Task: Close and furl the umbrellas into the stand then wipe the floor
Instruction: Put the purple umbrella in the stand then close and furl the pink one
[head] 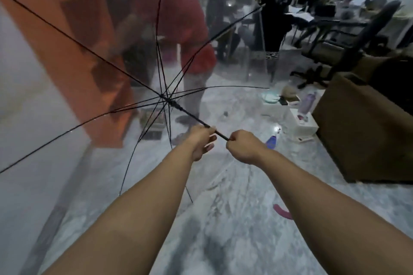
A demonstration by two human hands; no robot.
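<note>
From the head camera, a clear umbrella [107, 56] is fully open and held out low over the floor [223, 219], its black shaft [190, 117] gripped by both hands: the left hand [202, 143] curled round it nearer the ribs, the right hand [242, 147] closed round the handle end. To close it well, the right hand should hold firm while the left draws the slider back along the shaft. No stand is visible, and no readable writing or brand.

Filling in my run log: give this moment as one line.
phase: closing | umbrella: clear, open | left hand: grips shaft | right hand: grips handle end | floor: unwiped
</note>
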